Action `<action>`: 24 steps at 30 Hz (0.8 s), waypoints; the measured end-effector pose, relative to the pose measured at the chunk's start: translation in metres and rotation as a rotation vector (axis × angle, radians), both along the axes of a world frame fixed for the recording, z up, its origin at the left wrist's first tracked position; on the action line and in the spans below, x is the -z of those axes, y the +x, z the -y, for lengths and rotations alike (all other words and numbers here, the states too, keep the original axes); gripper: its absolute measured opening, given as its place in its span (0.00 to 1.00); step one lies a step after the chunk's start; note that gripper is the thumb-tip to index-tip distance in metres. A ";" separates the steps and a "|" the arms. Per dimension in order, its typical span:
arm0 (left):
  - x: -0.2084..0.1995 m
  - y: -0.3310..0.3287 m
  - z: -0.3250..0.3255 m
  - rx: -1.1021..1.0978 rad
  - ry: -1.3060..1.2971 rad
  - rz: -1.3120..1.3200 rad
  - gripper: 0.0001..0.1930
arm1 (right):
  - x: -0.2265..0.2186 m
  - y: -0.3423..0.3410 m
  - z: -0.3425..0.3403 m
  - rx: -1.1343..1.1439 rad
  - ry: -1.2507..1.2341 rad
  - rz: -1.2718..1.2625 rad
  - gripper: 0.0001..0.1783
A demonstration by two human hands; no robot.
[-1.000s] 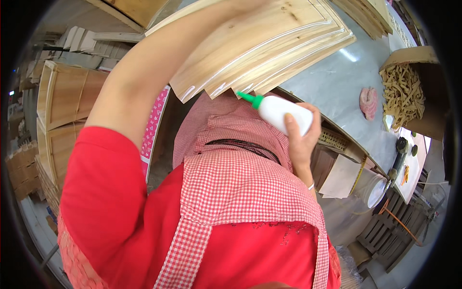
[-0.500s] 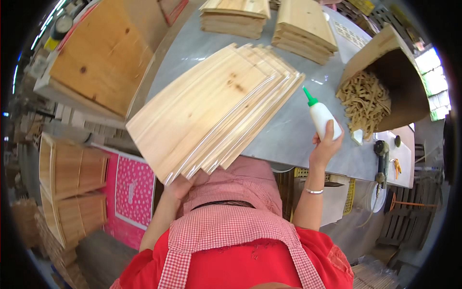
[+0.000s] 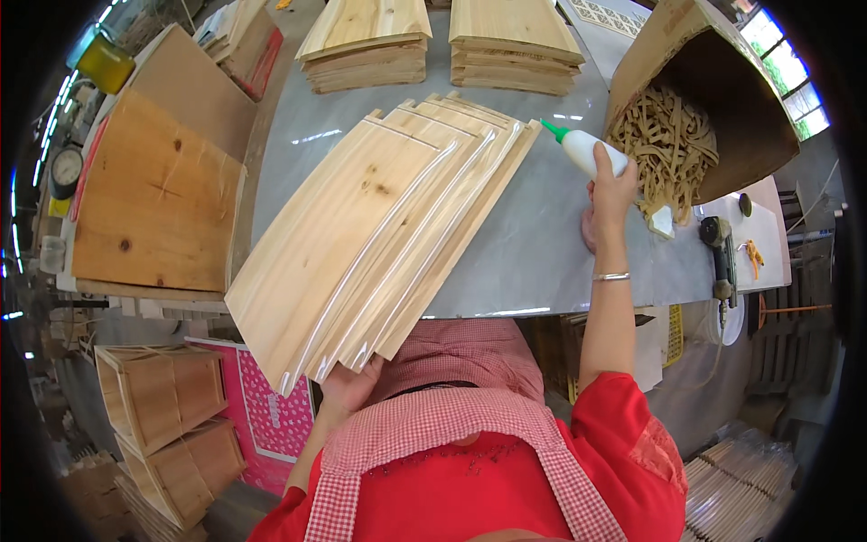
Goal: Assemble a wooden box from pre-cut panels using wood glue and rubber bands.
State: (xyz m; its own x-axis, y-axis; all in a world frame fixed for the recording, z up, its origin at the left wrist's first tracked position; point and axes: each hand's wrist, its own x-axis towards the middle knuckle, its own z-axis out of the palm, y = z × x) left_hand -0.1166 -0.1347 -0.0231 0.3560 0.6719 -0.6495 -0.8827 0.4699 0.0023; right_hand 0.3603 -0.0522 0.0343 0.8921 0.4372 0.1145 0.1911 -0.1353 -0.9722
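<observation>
A fanned stack of pale wooden boards [image 3: 307, 235] lies slantwise over the table's near edge, each board stepped out from under the one above. Glossy whitish lines of what looks like glue run along the exposed right edges. My left hand [image 3: 352, 387] grips the stack at its near end, with some fingers hidden beneath the wood. In my right hand [image 3: 614, 194] is a white glue bottle [image 3: 582, 151] with a green nozzle, tilted to the left. The nozzle tip is at the far right corner of the lowest board; whether it touches I cannot tell.
Two board piles [image 3: 366, 45] stand at the back of the grey table [image 3: 506, 257]. To the right, a cardboard box [image 3: 673, 54] on its side holds tan wood strips [image 3: 664, 140]. Beyond it lie a dark air tool [image 3: 720, 253] and orange pliers [image 3: 751, 257]. Wooden crates [image 3: 163, 393] are at left.
My right hand has risen and tipped the bottle further left, bringing its nozzle to the lowest board's far corner. The view has shifted; my left hand still holds the stack's near end.
</observation>
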 end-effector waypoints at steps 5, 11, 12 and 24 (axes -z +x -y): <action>-0.015 0.001 0.000 -0.001 0.001 -0.044 0.32 | -0.002 0.008 -0.015 0.006 0.028 0.069 0.29; -0.009 -0.004 0.003 0.026 0.084 -0.065 0.33 | 0.006 0.019 -0.014 -0.010 -0.053 0.164 0.32; -0.006 -0.005 0.002 0.017 0.082 -0.008 0.32 | 0.008 0.020 -0.015 0.003 -0.084 0.236 0.32; -0.013 0.000 -0.001 0.021 0.074 -0.001 0.31 | -0.001 0.019 -0.010 -0.032 -0.112 0.396 0.27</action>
State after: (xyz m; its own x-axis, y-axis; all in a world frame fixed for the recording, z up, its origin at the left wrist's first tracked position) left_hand -0.1170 -0.1339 -0.0103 0.3695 0.7106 -0.5987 -0.8727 0.4866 0.0390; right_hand 0.3793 -0.0422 0.0356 0.7739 0.4935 0.3969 0.5538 -0.2234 -0.8021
